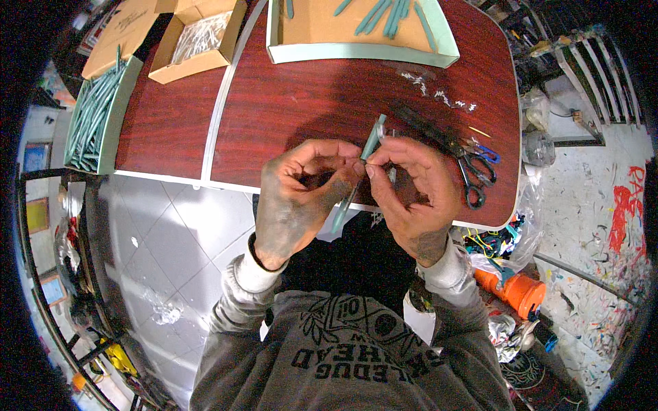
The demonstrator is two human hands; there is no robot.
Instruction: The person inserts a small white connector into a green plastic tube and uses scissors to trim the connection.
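Note:
Between my hands, over the table's near edge, is a slim teal pen-like stick (372,140), tilted with its upper end leaning right. My left hand (293,195) pinches it near the middle between thumb and fingertips. Close beside, the fingertips of my right hand (419,188) are pressed together at the same stick. A small whitish, clear bit shows by its upper end, too blurred to name. An open shallow box (363,55) with several similar teal sticks stands at the far side of the table.
A box packed with teal sticks (96,120) stands at the left, beside a cardboard box of small clear pieces (202,38). Black-handled scissors (476,178), a blue-handled tool (485,151) and white scraps (449,99) lie on the red-brown table (274,103) at right. An orange container (514,291) lies beyond the table.

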